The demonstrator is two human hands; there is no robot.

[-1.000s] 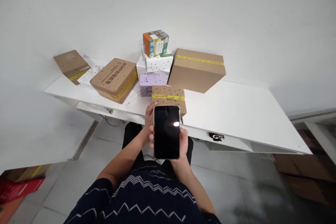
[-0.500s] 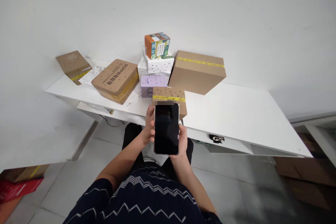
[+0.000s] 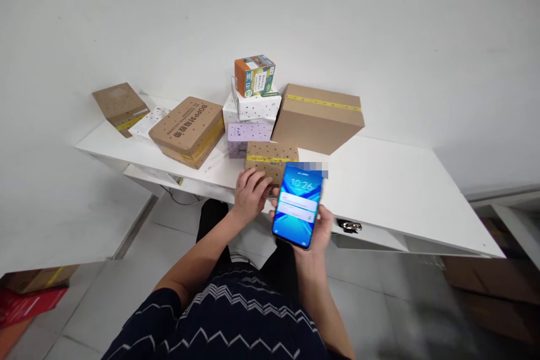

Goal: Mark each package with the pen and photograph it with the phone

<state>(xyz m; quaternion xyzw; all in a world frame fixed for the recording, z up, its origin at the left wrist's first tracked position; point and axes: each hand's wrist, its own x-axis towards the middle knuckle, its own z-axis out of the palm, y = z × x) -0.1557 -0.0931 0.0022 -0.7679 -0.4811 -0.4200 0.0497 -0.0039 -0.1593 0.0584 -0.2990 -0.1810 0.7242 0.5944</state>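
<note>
The smartphone (image 3: 296, 208) is in the right hand (image 3: 318, 230), gripped along both edges and tilted, at the front edge of the white table (image 3: 392, 180). Its lit blue screen reads 10:26 above two pale notification panels too small to read. The left hand (image 3: 252, 194) holds nothing, its fingers loosely bent over the front of the small speckled carton (image 3: 276, 166); whether the fingertips press on it I cannot tell. The phone covers that carton's lower right corner.

Nine boxes can be counted on the table. Four are brown: the small one, a BOPP carton (image 3: 185, 126) with Chinese characters after those letters, a large carton (image 3: 320, 118) with yellow tape, and a tilted carton (image 3: 121, 102) at the far left. Three are white with dark specks: a left white box (image 3: 145, 124), an upper white box (image 3: 259, 108) and a lower white box (image 3: 229, 112) under it. One is a purple box (image 3: 248, 132), behind the small carton. A printed box (image 3: 255, 76), orange and teal, tops the stack; its name looks like "Binking", with "50" on the side.
</note>
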